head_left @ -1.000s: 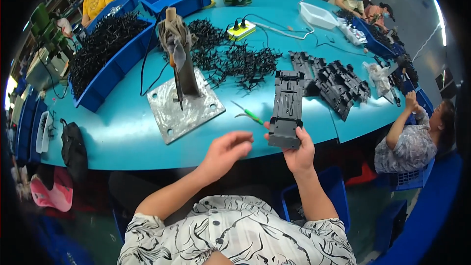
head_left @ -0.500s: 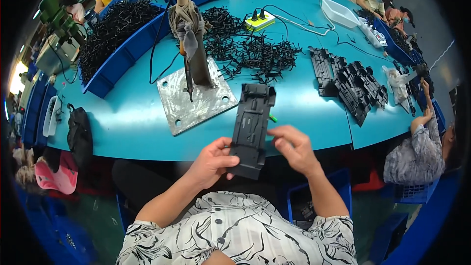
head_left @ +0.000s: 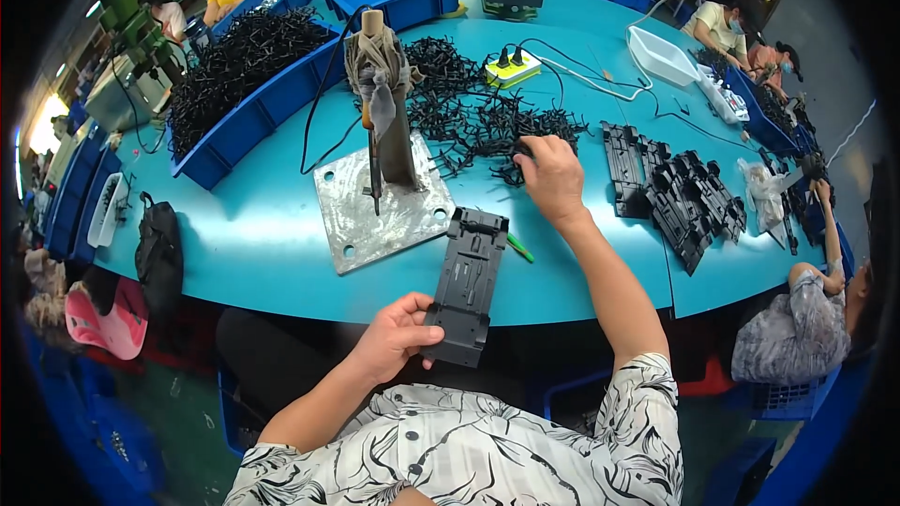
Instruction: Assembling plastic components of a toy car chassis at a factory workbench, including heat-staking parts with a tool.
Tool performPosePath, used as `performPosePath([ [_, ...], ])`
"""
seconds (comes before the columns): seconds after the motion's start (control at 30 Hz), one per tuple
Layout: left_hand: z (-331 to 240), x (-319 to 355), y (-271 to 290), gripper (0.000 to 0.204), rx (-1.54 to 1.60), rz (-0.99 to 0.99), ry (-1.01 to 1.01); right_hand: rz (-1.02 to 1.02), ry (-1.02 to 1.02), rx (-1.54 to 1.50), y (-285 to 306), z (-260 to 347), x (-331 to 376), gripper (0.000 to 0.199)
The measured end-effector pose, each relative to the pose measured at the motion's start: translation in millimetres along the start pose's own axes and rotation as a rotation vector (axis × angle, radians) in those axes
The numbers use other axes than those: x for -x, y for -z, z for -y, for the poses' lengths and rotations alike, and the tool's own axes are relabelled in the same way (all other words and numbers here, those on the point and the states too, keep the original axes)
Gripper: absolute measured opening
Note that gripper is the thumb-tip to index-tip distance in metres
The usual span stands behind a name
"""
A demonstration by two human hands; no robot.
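Turquoise tabletop [head_left: 262, 225] curves out before me, and I take the square-based steel stand [head_left: 342, 215] on it as my marker. On its near side, a little to its right, my left hand [head_left: 394, 337] grips the lower end of a long black plastic part [head_left: 467, 276], thumb on top and fingers underneath, the far end tilted toward the stand. My right hand [head_left: 553, 173] reaches past the stand's right side to a loose heap of small black pieces [head_left: 469, 122]; its fingers are bent and drawn close together, though I can't tell whether they pinch one. Just right of the stand lies a green-handled tool [head_left: 520, 248], and well to its right sit stacked black panels [head_left: 684, 192]. Beyond the stand to the left is a blue bin [head_left: 253, 134] filled with more black pieces; beyond it to the right, a yellow power strip [head_left: 514, 70].
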State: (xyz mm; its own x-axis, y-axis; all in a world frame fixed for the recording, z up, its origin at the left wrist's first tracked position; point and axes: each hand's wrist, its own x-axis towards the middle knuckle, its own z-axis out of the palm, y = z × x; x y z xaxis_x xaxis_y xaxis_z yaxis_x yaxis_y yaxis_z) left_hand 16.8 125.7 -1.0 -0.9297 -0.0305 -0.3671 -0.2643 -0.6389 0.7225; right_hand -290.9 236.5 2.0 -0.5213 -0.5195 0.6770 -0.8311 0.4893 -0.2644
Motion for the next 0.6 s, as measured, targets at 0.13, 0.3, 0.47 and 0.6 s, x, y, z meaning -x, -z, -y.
performPosePath([
  [0.13, -1, 1, 5, 0.03, -0.06, 0.015, 0.024, -0.052, -0.4, -0.444, 19, -5, -13, 0.019],
  [0.3, 2, 0, 3, 0.03, -0.07, 0.028, 0.009, 0.029, -0.521, -0.591, 45, -30, -16, 0.02],
  [0.47, 1, -1, 4, 0.031, -0.07, 0.023, 0.001, 0.171, -0.797, -0.853, 60, -30, -13, 0.021],
  [0.6, -1, 1, 3, 0.031, -0.084, 0.013, 0.025, 0.17, -0.923, -1.167, 70, -41, -6, 0.019],
])
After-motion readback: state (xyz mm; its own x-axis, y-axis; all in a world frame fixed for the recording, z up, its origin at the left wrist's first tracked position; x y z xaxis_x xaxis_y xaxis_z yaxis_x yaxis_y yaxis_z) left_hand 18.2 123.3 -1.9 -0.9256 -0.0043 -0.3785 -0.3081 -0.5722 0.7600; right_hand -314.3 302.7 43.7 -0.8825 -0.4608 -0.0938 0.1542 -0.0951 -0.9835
